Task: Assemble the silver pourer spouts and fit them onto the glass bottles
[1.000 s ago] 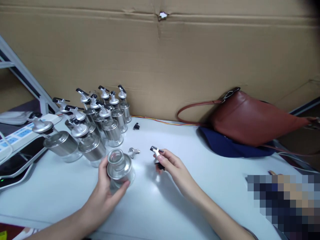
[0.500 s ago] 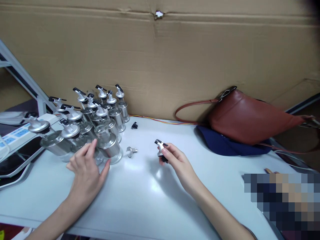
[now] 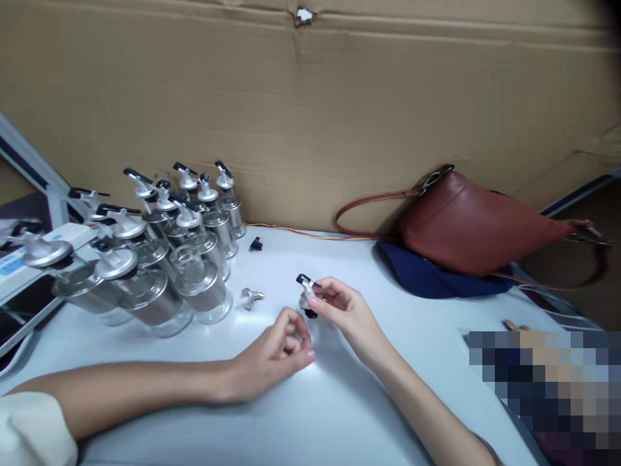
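Most bottles [image 3: 154,301] carry pourers [image 3: 116,263], one front bottle [image 3: 198,288] stands unfitted, the right hand [image 3: 343,307] pinches another pourer [image 3: 306,290], and the empty left hand [image 3: 270,360] curls loosely.

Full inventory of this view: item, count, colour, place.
capped bottles: about ten, clear/silver, clustered left
open bottle: 1, clear/silver, cluster's front right
loose spout: 1, silver, right of open bottle
small part: 1, black, behind spout
held pourer: 1, silver/black, in right grip
bag: 1, red-brown, right
fabric item: 1, navy, under bag
wires: several, red/yellow, table's back edge
power strip: 1, white/blue, far left
cardboard: brown, behind table
table: 1, pale
lower right: pixelated, unclear
sleeve: 1, cream, lower left
left grip: 1, curled, beside right grip
right grip: 1, pinching pourer
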Motion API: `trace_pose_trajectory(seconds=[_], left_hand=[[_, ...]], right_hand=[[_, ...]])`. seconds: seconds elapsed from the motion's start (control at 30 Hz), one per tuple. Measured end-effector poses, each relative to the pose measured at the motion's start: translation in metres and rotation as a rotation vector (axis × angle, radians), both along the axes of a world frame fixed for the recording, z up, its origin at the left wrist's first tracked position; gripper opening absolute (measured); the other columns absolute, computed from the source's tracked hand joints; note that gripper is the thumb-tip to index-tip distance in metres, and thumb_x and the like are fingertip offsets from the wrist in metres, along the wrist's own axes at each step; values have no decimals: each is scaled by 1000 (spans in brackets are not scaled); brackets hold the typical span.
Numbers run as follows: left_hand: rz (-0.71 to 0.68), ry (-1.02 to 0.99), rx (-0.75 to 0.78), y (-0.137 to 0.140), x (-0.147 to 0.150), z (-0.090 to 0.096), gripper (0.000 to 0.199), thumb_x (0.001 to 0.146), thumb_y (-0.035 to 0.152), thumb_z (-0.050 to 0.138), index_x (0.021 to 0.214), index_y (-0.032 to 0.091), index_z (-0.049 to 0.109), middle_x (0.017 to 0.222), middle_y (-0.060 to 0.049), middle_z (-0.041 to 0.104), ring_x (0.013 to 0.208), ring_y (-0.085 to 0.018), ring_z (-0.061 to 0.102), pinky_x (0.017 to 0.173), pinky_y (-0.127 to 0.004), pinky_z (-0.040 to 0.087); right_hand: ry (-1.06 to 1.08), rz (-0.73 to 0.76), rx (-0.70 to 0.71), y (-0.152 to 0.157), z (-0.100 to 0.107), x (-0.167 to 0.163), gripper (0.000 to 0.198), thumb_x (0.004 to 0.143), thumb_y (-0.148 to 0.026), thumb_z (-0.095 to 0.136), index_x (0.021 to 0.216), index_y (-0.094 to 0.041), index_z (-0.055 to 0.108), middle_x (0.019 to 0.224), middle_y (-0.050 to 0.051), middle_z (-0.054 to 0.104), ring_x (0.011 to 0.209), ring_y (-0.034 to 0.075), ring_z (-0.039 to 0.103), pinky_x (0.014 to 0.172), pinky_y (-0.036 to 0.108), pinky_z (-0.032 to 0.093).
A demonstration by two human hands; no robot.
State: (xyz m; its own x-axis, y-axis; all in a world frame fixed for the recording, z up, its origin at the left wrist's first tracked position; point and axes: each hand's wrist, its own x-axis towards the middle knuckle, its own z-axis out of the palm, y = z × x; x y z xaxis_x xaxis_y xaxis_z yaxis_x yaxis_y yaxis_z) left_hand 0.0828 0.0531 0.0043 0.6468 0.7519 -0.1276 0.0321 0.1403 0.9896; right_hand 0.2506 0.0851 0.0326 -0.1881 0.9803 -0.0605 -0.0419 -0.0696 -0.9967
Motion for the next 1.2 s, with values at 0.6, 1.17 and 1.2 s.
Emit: trace_pose_trajectory(seconds=[0.6,1.17,1.2], left_hand=[[83,-196,-157,15,20,-7,51,84,68,50,99,20,39,70,4,51,64,-12,49,66,-28,37],[109,-200,-101,13,21,-6,49,83,64,56,102,22,41,63,7,54,55,-10,51,60,-24,37],[109,-195,-99,13,20,-7,46,85,62,56,102,21,42,62,7,53,54,-10,50,59,-24,37]], right_hand=[[-438,-74,203,-6,-5,9,37,70,-42,71,63,-22,41,58,-4,52,54,13,49,54,25,39],[-402,63,183,-9,-1,12,38,76,-45,68,68,-23,39,65,-5,51,59,11,46,57,23,36],[-403,86,194,-9,-2,13,35,79,-45,64,70,-23,39,64,-6,50,58,11,45,56,22,36]])
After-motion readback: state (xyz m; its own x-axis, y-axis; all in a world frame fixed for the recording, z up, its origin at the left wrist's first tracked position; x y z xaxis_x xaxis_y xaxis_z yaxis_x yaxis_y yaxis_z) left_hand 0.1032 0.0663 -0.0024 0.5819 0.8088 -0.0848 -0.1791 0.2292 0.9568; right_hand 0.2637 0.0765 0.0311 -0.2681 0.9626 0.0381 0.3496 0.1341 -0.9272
